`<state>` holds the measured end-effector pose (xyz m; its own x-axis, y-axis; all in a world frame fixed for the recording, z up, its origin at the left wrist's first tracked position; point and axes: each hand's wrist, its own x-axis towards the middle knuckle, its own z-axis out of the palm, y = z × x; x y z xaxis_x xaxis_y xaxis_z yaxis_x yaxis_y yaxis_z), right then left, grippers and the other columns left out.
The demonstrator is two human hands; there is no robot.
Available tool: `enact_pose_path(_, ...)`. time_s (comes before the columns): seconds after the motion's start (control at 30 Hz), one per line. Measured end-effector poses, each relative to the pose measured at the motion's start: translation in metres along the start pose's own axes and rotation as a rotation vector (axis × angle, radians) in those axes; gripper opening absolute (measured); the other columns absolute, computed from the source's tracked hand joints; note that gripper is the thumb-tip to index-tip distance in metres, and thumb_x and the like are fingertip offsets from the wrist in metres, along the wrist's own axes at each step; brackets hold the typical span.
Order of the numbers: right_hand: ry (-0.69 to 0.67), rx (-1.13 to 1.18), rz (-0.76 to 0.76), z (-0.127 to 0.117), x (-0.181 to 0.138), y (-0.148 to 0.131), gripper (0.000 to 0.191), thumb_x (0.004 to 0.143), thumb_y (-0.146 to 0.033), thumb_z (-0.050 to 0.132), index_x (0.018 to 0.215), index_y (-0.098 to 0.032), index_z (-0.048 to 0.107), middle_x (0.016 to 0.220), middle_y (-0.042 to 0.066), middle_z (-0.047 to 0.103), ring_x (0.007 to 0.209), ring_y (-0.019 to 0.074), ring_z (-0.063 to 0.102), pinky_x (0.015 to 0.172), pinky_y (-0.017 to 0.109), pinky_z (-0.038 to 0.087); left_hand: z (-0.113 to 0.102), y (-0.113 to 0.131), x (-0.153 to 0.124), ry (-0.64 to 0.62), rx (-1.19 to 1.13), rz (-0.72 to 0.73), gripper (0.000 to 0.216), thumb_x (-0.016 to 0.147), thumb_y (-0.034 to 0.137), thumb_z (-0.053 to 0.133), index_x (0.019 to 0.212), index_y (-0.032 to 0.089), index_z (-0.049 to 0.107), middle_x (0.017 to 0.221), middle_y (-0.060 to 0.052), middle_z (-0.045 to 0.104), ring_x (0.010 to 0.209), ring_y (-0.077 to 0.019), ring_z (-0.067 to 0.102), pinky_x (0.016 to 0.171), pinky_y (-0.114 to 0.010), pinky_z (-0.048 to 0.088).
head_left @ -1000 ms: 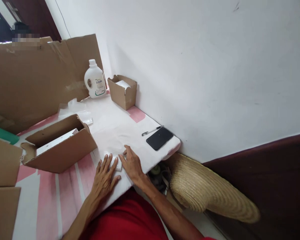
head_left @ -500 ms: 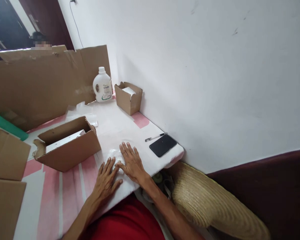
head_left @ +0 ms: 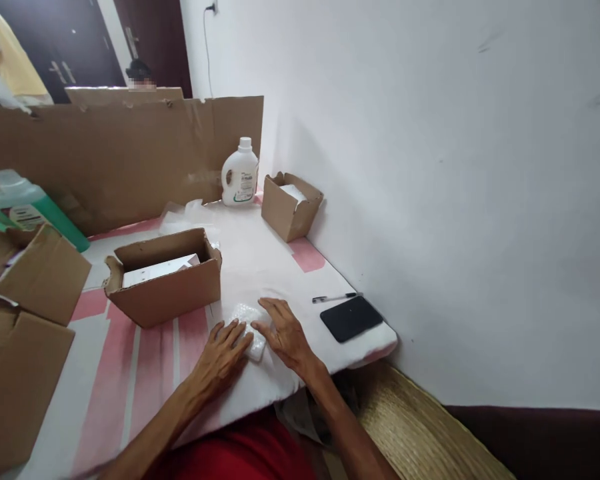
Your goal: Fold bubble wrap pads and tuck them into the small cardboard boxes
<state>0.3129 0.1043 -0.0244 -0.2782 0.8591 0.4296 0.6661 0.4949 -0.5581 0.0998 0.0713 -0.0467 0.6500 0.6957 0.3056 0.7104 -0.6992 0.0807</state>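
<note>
My left hand (head_left: pixel 223 357) and my right hand (head_left: pixel 285 333) lie flat on the white sheet (head_left: pixel 260 267), fingers stretched out. Between them sits a small white bubble-wrapped packet (head_left: pixel 251 330); both hands touch its sides. An open cardboard box (head_left: pixel 165 280) with a white item inside stands just beyond my left hand.
A black phone (head_left: pixel 351 318) and a pen (head_left: pixel 336 297) lie to the right near the wall. A smaller open box (head_left: pixel 291 205) and a white bottle (head_left: pixel 239 174) stand at the back. A cardboard screen (head_left: pixel 115 153), cardboard pieces (head_left: pixel 25 333) at left, a woven straw hat (head_left: pixel 420 433) below.
The view has swung left. My hands have shifted slightly on the sheet and now flank the wrapped packet more closely.
</note>
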Motion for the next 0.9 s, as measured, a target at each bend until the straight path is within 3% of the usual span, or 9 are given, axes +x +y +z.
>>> enact_pose_path(0.07, -0.062, 0.039, -0.046, -0.007, -0.01, -0.01, 0.045, 0.091, -0.039, 0.069, 0.13, -0.019, 0.06, 0.121, 0.015, 0.066, 0.114, 0.0296, 0.062, 0.1, 0.051, 0.053, -0.003, -0.004, 0.003, 0.014, -0.02, 0.028, 0.035, 0.095, 0.016, 0.05, 0.129, 0.022, 0.059, 0.132, -0.009, 0.067, 0.128, -0.0254, 0.057, 0.114, -0.046, 0.037)
enact_pose_path(0.17, -0.142, 0.0, -0.086, -0.001, -0.026, -0.023, 0.058, 0.079, -0.038, 0.082, 0.129, -0.018, 0.06, 0.123, 0.016, 0.066, 0.114, 0.0329, 0.062, 0.097, 0.053, 0.054, -0.005, -0.007, 0.009, 0.041, -0.057, 0.067, 0.026, 0.095, 0.015, 0.05, 0.117, 0.021, 0.063, 0.116, -0.007, 0.072, 0.115, -0.022, 0.063, 0.112, -0.043, 0.04)
enact_pose_path(0.3, -0.015, -0.004, -0.12, 0.005, -0.034, -0.029, 0.029, 0.09, -0.016, 0.062, 0.119, -0.021, 0.063, 0.106, 0.011, 0.072, 0.098, 0.0286, 0.068, 0.084, 0.047, 0.059, -0.018, 0.001, 0.021, 0.126, -0.114, 0.055, 0.025, 0.094, 0.011, 0.046, 0.108, 0.022, 0.064, 0.093, -0.003, 0.073, 0.088, -0.0157, 0.069, 0.102, -0.037, 0.049)
enact_pose_path(0.37, 0.023, 0.065, -0.105, -0.008, -0.027, -0.034, 0.024, 0.094, -0.013, 0.055, 0.113, -0.024, 0.065, 0.097, 0.008, 0.073, 0.088, 0.025, 0.07, 0.078, 0.041, 0.06, -0.038, 0.008, 0.025, 0.214, -0.145, 0.034, 0.025, 0.095, 0.016, 0.048, 0.114, 0.02, 0.063, 0.1, -0.006, 0.074, 0.095, -0.0161, 0.069, 0.102, -0.036, 0.049)
enact_pose_path(0.47, 0.068, 0.115, -0.035, -0.049, 0.002, -0.052, 0.015, 0.096, -0.02, 0.06, 0.107, -0.026, 0.067, 0.091, 0.005, 0.072, 0.082, 0.0219, 0.07, 0.073, 0.034, 0.059, -0.083, 0.008, 0.02, 0.41, -0.109, -0.039, 0.045, 0.092, 0.031, 0.059, 0.134, 0.017, 0.055, 0.131, -0.014, 0.067, 0.129, -0.025, 0.058, 0.11, -0.043, 0.045)
enact_pose_path(0.57, 0.274, 0.05, -0.027, -0.091, 0.05, -0.078, 0.01, 0.093, -0.026, 0.067, 0.102, -0.026, 0.068, 0.086, 0.002, 0.07, 0.074, 0.0195, 0.068, 0.068, 0.03, 0.057, -0.122, -0.014, 0.005, 0.631, 0.049, -0.288, 0.064, 0.088, 0.032, 0.065, 0.148, 0.021, 0.046, 0.144, -0.015, 0.057, 0.14, -0.0312, 0.047, 0.114, -0.052, 0.04)
enact_pose_path(0.63, 0.363, 0.002, -0.122, -0.105, 0.09, -0.098, 0.012, 0.09, -0.024, 0.07, 0.102, -0.026, 0.069, 0.086, 0.002, 0.069, 0.074, 0.0192, 0.067, 0.068, 0.03, 0.056, -0.135, -0.036, -0.006, 0.716, 0.154, -0.503, 0.069, 0.089, 0.031, 0.065, 0.152, 0.02, 0.041, 0.148, -0.016, 0.054, 0.142, -0.0338, 0.044, 0.117, -0.056, 0.035)
enact_pose_path(0.73, 0.277, -0.073, -0.376, -0.094, 0.149, -0.128, 0.017, 0.091, -0.018, 0.067, 0.106, -0.027, 0.067, 0.09, 0.003, 0.07, 0.079, 0.0195, 0.068, 0.071, 0.031, 0.056, -0.134, -0.062, -0.021, 0.681, 0.227, -0.599, 0.068, 0.09, 0.033, 0.063, 0.153, 0.017, 0.041, 0.145, -0.017, 0.057, 0.142, -0.0346, 0.045, 0.121, -0.057, 0.028)
enact_pose_path(0.9, -0.06, -0.423, -0.724, -0.026, 0.207, -0.158, 0.019, 0.097, -0.01, 0.049, 0.103, -0.018, 0.066, 0.089, 0.008, 0.069, 0.081, 0.0211, 0.065, 0.071, 0.033, 0.053, -0.114, -0.069, -0.039, 0.673, 0.19, -0.488, 0.06, 0.087, 0.026, 0.066, 0.144, 0.018, 0.052, 0.134, -0.014, 0.066, 0.132, -0.0301, 0.055, 0.122, -0.053, 0.028)
